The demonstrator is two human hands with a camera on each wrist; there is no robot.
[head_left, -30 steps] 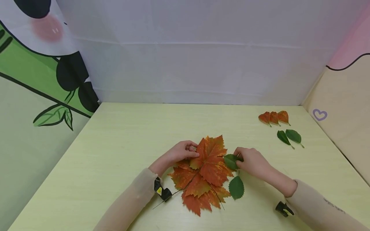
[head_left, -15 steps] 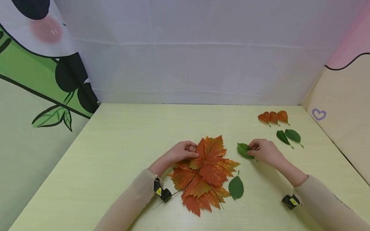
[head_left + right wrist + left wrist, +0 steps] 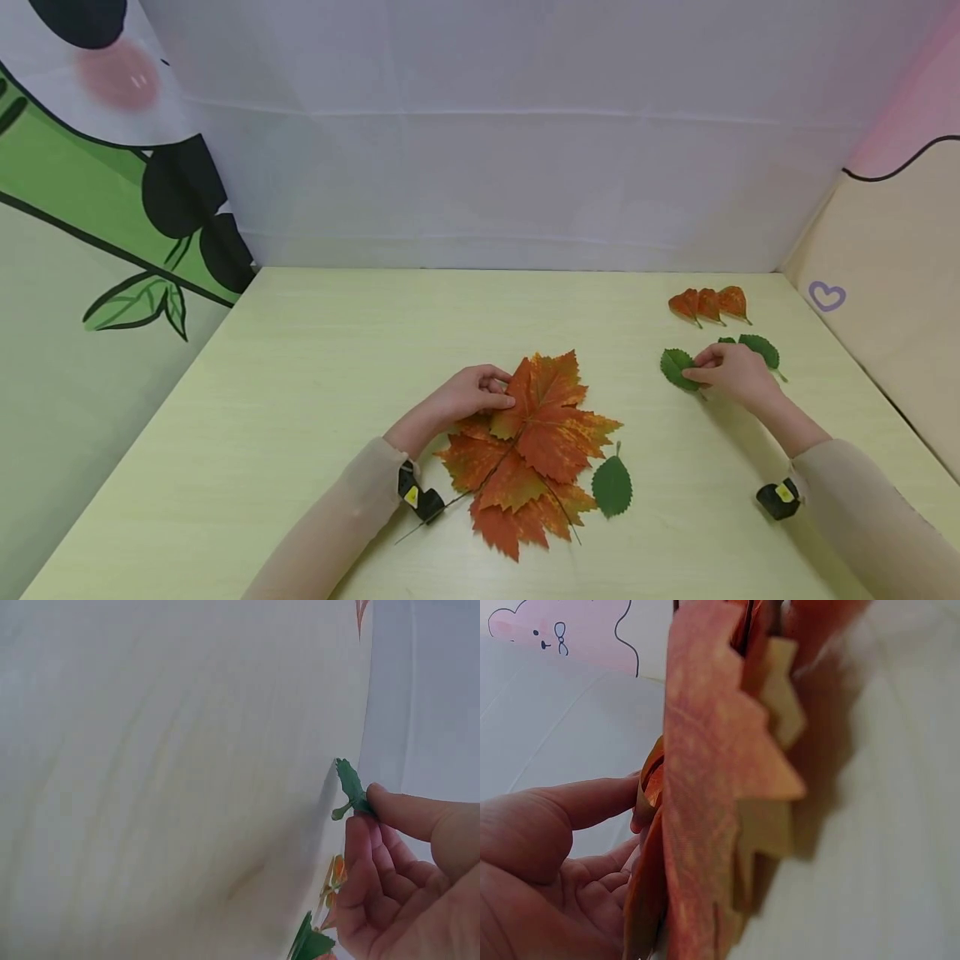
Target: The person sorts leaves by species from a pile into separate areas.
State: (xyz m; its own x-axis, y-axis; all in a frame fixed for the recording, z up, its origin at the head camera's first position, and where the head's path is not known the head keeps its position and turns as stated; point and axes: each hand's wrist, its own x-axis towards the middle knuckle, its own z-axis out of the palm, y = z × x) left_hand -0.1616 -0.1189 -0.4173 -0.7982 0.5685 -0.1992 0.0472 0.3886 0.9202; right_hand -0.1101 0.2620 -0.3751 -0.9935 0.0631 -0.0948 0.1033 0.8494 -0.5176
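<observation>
My left hand (image 3: 472,393) pinches the upper left edge of an orange maple leaf (image 3: 555,433) that lies over other orange maple leaves with thin dark stems. In the left wrist view the thumb presses on a curled orange leaf edge, and a larger leaf (image 3: 712,765) partly hides the fingers. At the right, my right hand (image 3: 738,373) pinches a small green leaf (image 3: 677,368) between thumb and fingertips. The right wrist view shows this green leaf (image 3: 351,786) raised off the table, its short stem pointing down-left. Another green leaf (image 3: 612,486) lies beside the maple leaves.
Two green leaves lie at the right; one (image 3: 761,348) shows beyond my right hand, which mostly covers the other. Behind them three small orange leaves (image 3: 708,306) sit in a row. A pale cloth wall (image 3: 517,183) borders the table's (image 3: 337,350) far edge.
My right hand has lifted the green leaf away from the maple leaves and carried it right and farther back, towards the two green leaves. My left hand has stayed in place.
</observation>
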